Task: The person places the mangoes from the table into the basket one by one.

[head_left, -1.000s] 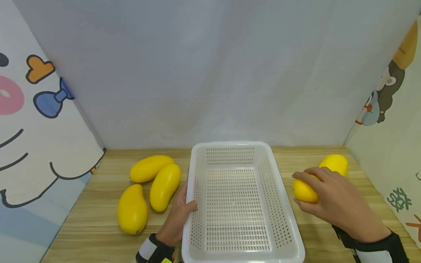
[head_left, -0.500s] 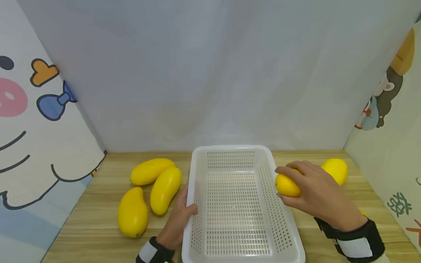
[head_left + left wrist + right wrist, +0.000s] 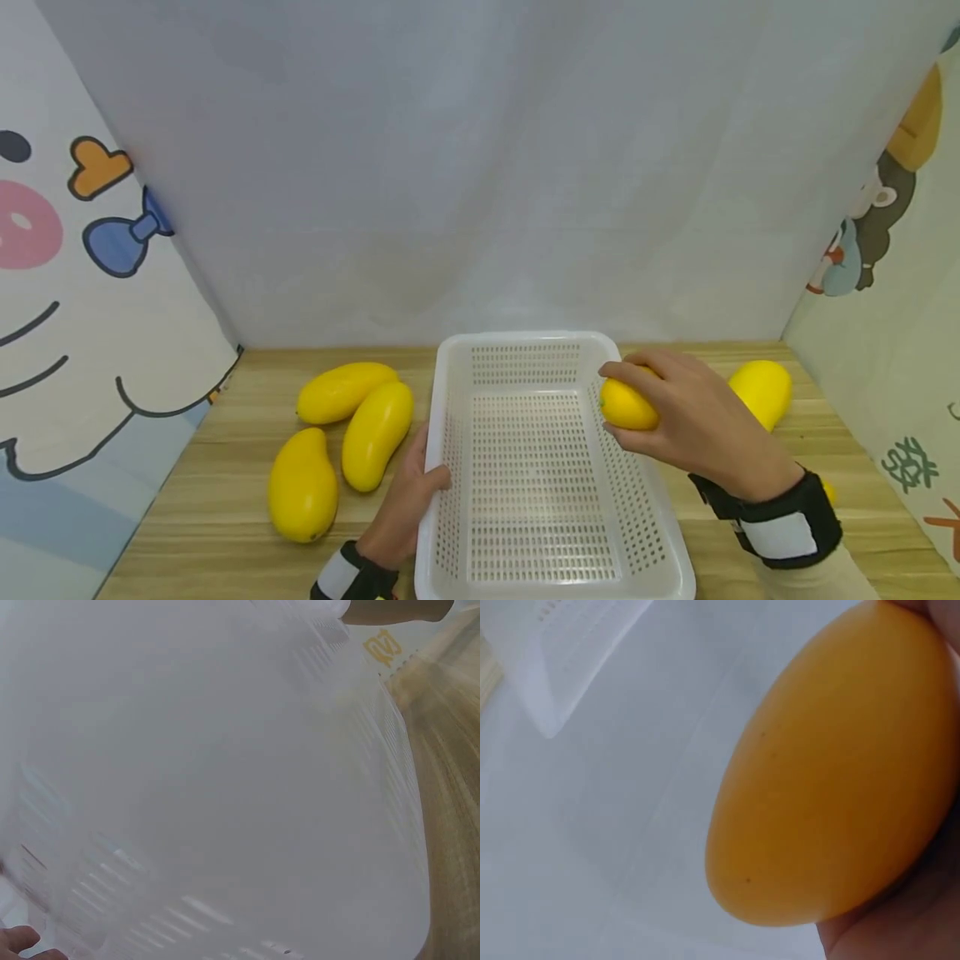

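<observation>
My right hand (image 3: 686, 412) grips a yellow mango (image 3: 628, 406) from above, fingers on the far side and thumb on the near side. Hand and fruit overlap the right rim of a white perforated plastic basket (image 3: 532, 483) in the head view. In the right wrist view the held mango (image 3: 832, 780) fills much of the picture, and a corner of the basket (image 3: 551, 690) shows at upper left. My left hand (image 3: 405, 500) holds the basket's left rim, thumb over the edge. The basket wall (image 3: 225, 765) covers most of the left wrist view.
Left of the basket lie three mangoes: one at the back (image 3: 347, 392), one beside it (image 3: 377, 435) and one nearer (image 3: 303, 485). Another mango (image 3: 763, 392) lies at the right, behind my right hand. A yellow bit (image 3: 828, 492) peeks past the right wrist strap. Pale walls enclose the wooden table (image 3: 217, 500).
My right hand has carried its mango leftward, from the table at the right to the basket's right rim. The left hand keeps its hold on the basket.
</observation>
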The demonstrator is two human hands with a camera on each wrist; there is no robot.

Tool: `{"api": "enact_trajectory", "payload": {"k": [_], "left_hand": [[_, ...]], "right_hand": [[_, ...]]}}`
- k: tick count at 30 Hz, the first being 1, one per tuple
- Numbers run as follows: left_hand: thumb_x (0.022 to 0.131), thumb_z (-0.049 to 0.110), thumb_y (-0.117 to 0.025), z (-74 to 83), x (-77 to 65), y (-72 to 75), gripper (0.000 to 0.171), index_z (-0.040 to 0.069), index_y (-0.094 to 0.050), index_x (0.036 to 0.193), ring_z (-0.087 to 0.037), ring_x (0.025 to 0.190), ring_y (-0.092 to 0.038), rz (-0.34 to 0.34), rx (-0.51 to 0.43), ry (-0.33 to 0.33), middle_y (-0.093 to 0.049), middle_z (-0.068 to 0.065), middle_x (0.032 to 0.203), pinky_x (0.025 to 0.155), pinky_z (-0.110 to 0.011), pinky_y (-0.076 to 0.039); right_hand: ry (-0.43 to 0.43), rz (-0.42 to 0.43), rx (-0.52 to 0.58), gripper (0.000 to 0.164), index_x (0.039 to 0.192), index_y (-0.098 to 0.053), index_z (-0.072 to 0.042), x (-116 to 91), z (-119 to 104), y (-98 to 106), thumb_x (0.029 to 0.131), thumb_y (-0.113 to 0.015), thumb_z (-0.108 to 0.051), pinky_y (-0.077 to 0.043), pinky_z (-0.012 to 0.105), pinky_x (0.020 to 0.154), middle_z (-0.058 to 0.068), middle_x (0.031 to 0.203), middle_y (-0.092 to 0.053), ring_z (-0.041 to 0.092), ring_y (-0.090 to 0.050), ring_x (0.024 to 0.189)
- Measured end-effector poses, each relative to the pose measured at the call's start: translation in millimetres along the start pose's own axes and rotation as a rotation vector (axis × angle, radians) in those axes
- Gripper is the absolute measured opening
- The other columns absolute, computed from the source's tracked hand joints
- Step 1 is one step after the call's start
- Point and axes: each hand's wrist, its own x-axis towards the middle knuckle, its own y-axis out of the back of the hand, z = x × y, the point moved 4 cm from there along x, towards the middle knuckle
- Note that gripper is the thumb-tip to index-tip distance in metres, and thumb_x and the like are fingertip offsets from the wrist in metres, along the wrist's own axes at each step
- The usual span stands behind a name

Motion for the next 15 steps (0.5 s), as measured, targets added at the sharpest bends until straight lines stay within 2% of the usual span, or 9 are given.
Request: {"api": "enact_trajectory", "payload": {"k": [8, 15], "left_hand": [[0.077, -0.011, -0.037, -0.1, 2.2, -0.8, 0.086, 0.029, -0.010, 0.148, -0.034, 0.132, -0.023, 0.010, 0.020, 0.019, -0.016, -0.003, 0.152, 0.103, -0.054, -0.022], [0.076, -0.010, -0.038, -1.6, 1.1, 0.4, 0.087, 0.031, -0.010, 0.148, -0.034, 0.132, -0.023, 0.032, 0.040, 0.014, -0.016, -0.004, 0.152, 0.101, -0.054, -0.024]], "right_hand": [[0.062, 0.011, 0.021, 0.051, 0.119, -0.057, -0.023, 19, -6, -4, 0.073, -0.066, -0.044, -0.046, 0.031, 0.067, -0.002, 0.102, -0.053, 0.013, -0.048, 0.081], [0.106, 0.007, 0.074, 0.050, 0.120, -0.057, -0.021, 37, -15, -13, 0.074, -0.066, -0.041, -0.045, 0.031, 0.066, -0.001, 0.104, -0.054, 0.014, -0.049, 0.084]]}}
